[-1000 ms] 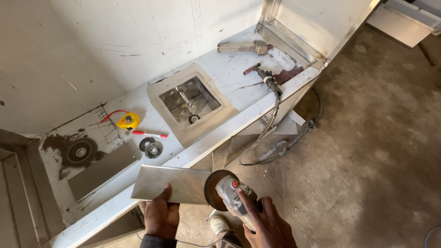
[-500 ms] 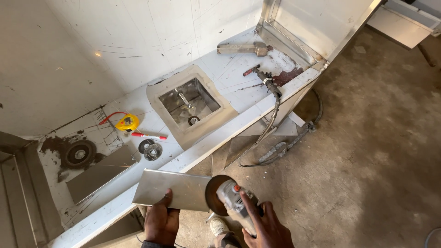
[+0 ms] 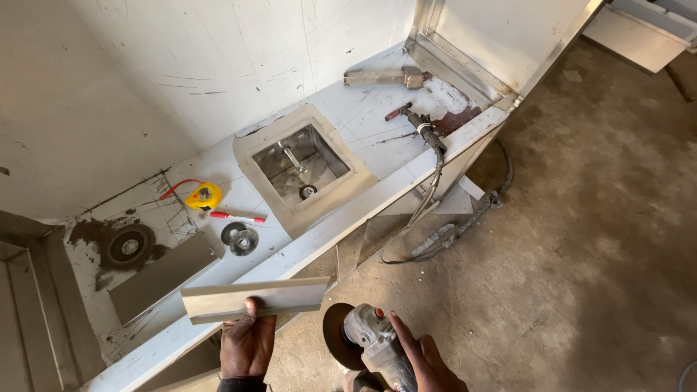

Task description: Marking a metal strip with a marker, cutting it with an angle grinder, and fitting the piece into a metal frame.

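Note:
My left hand (image 3: pixel 247 345) grips a flat rectangular sheet-metal piece (image 3: pixel 254 298) by its lower edge, holding it level just in front of the steel counter's front edge (image 3: pixel 377 199). My right hand (image 3: pixel 425 359) holds an angle grinder (image 3: pixel 367 337) with a dark round disc (image 3: pixel 335 334), a little to the right of the metal piece and apart from it. The disc faces left toward the piece.
On the counter: a square sink basin (image 3: pixel 301 163), a yellow tape measure (image 3: pixel 203 196), a red-capped marker (image 3: pixel 238 217), two loose grinding discs (image 3: pixel 239 238) (image 3: pixel 129 247), a welding torch (image 3: pixel 421 127) with its cable hanging to the dusty floor (image 3: pixel 581 254), and a metal tool (image 3: pixel 385 76).
The metal piece has tilted flatter, showing a narrower face, and the grinder has drawn slightly away to its right. The view has shifted a little.

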